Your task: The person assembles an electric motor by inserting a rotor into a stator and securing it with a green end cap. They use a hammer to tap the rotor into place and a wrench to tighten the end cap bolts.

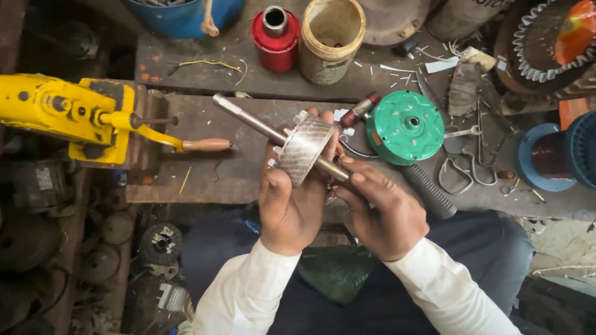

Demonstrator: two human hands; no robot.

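While the motor rotor (304,149) sits in mid-air above the person's lap, just below the centre of the view, both hands close on it. The left hand (287,208) wraps the ribbed steel drum from below, thumb along its near face, which seems to keep the heavy part from rolling. The right hand (379,214) pinches the shaft (261,126) where it leaves the drum at four o'clock, probably to steady or turn it. The shaft's free end points to ten o'clock, tilted up and away from the body.

The surface is a worn, stained wooden bench (205,167), littered with wire scraps and paper slivers. At three o'clock from the rotor lies a green round motor cover (405,127), with a small red-tipped tool just beside it and scissors (472,158) further right. At twelve o'clock stand a red canister (275,38) and a pale open tub (332,38), side by side. At nine o'clock a yellow hand-cranked winder (74,115) with a wooden handle is fixed to the bench. Wound copper coils show at the far right. The room looks like a cramped repair shop, with dark old motor parts piled at lower left.
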